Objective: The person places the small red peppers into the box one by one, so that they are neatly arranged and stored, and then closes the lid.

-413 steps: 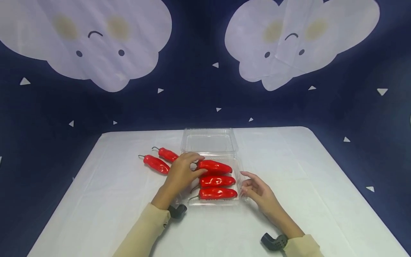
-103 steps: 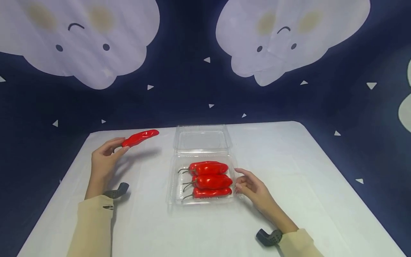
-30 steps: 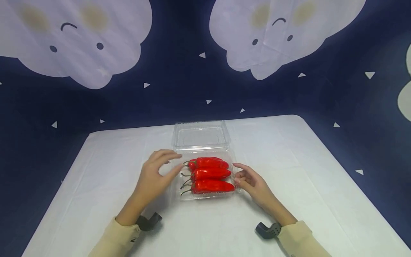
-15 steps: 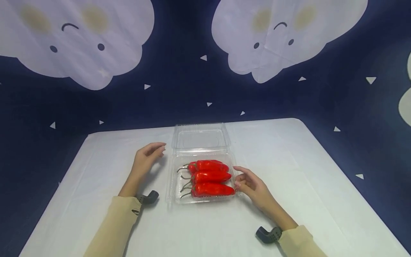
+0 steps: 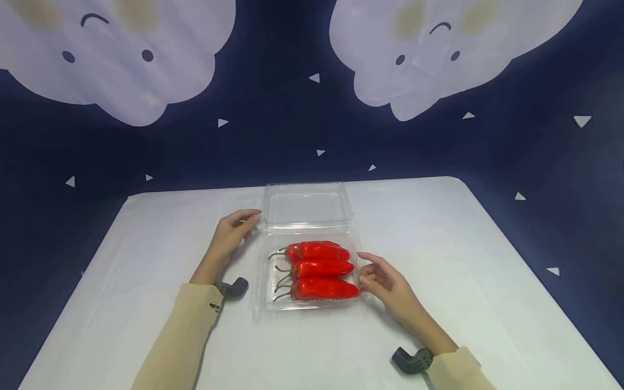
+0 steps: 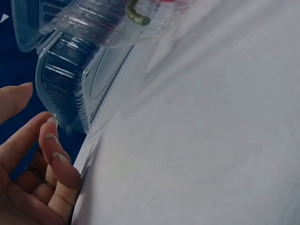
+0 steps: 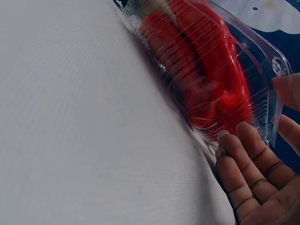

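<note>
A clear plastic clamshell box (image 5: 265,292) lies on the table with its lid (image 5: 307,208) folded back. Several red chili peppers (image 5: 322,268) with green stems lie stacked in its base, stems to the left. Beside the lid's left edge is my left hand (image 5: 231,233), its fingers loosely bent with nothing between them; the left wrist view shows the fingertips (image 6: 51,123) near the clear plastic. My right hand (image 5: 387,281) rests at the right side of the base. In the right wrist view its fingertips (image 7: 222,136) touch the ribbed wall and its thumb overlaps the rim.
A white cloth (image 5: 292,352) covers the table. Behind it hangs a dark blue backdrop (image 5: 273,108) with white clouds and small triangles. Each wrist carries a dark camera mount, the left one (image 5: 236,288) beside the box and the right one (image 5: 411,360) near the front.
Peppers that lay left of the box are now inside it. My left hand has let go of a pepper, drawn back left, then shifted slightly toward the lid. My right hand has stayed put.
</note>
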### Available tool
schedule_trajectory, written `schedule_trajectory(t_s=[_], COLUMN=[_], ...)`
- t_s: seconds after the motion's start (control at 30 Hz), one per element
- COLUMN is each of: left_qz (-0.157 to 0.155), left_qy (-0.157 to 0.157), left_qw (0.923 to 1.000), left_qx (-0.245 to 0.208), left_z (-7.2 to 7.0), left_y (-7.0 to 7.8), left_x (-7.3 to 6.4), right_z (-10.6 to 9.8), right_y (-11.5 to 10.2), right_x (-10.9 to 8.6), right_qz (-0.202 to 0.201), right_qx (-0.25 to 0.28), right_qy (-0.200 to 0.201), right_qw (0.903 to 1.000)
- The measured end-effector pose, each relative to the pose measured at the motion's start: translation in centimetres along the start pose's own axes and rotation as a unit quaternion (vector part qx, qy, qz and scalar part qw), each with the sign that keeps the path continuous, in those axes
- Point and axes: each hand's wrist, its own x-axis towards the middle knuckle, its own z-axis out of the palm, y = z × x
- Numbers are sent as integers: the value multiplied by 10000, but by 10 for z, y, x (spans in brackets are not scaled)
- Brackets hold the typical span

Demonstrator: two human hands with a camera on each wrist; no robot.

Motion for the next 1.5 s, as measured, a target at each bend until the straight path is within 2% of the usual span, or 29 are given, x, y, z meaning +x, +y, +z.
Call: schedule_trajectory(t_s=[0.17,0.47,0.63,0.77,0.93,1.07,1.13,1.2,1.3,1.37,1.5], left_qz=[-3,-400,-266,63,690,1203,1379,1547,1446,1267,782], left_qy=[-62,-32,0,220,457,441,372,281,112,-28,-294], left_qw=[9999,9990,9991,9990,9957,9896,9865,9837,9847,9862,9880], left_qx=[-105,-175,-324,-386,-421,-647,-799,-868,-970,-1065,-1296], left_z=[3,9,12,12,10,8,6,4,-1,-5,-11], left_y=[8,12,14,18,29,36,47,50,54,48,48], left_x=[1,-4,-6,-8,-11,-15,-23,-28,-39,-44,-63], right_z=[-2,0,0,0,0,0,0,0,1,2,-2], right_y=[-3,-2,0,0,2,2,2,2,1,0,-3], right_x=[-2,-2,-4,-4,-3,-3,-3,-3,-3,-4,-4], right_qz=[-156,-241,-259,-290,-348,-271,-236,-194,-104,-26,44], right_qx=[-112,-123,-82,-30,28,-3,-22,-30,-42,-51,-68], right_qy=[15,-56,-59,-79,-83,-52,-53,-53,-28,-4,-13], right_qw=[9998,9996,9996,9995,9994,9996,9997,9998,9999,10000,10000])
